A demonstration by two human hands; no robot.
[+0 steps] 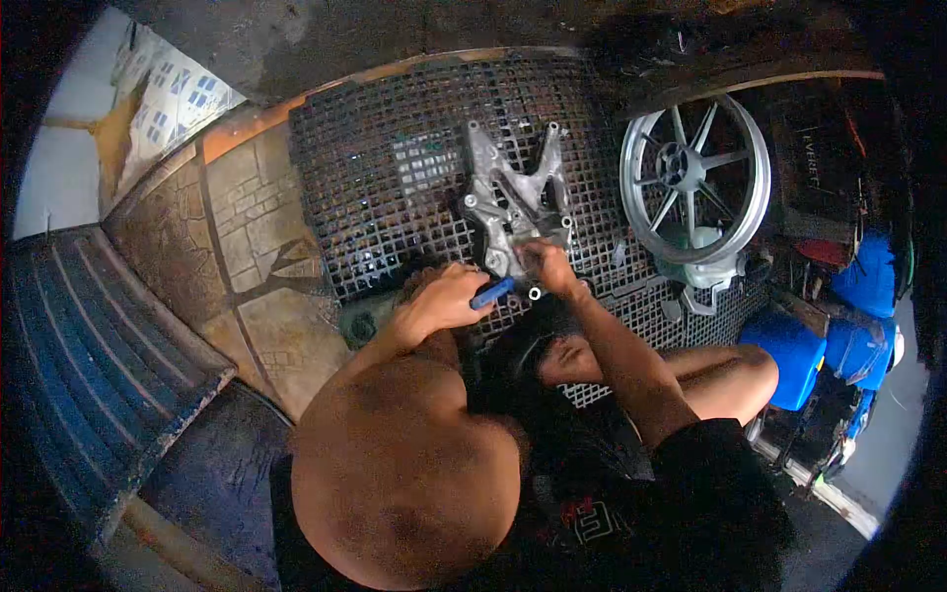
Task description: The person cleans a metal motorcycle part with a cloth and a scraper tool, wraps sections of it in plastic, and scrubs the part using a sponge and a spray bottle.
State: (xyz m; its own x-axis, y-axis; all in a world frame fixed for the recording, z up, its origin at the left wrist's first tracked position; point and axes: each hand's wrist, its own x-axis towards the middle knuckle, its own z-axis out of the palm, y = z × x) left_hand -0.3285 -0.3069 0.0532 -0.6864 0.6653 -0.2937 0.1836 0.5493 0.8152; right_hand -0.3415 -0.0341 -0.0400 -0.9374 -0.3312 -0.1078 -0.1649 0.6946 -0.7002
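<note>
A grey cast-metal bracket (547, 183) with several forked arms and bolt holes lies on a black grid mat. My left hand (449, 296) is closed around a blue-handled tool (492, 293) at the bracket's lower end. The tool's working tip cannot be made out. My right hand (554, 269) has its fingers curled on the lower right of the bracket, which it appears to grip. Those fingertips are partly hidden against the metal. Both hands are close together, in front of my bent legs.
A silver spoked wheel (764, 187) stands on the right, with a pale metal part (708, 268) below it. Blue containers (784, 355) sit at the lower right. The black grid mat (365, 178) lies on patterned flooring (252, 187). A blue ribbed step (109, 355) is at left.
</note>
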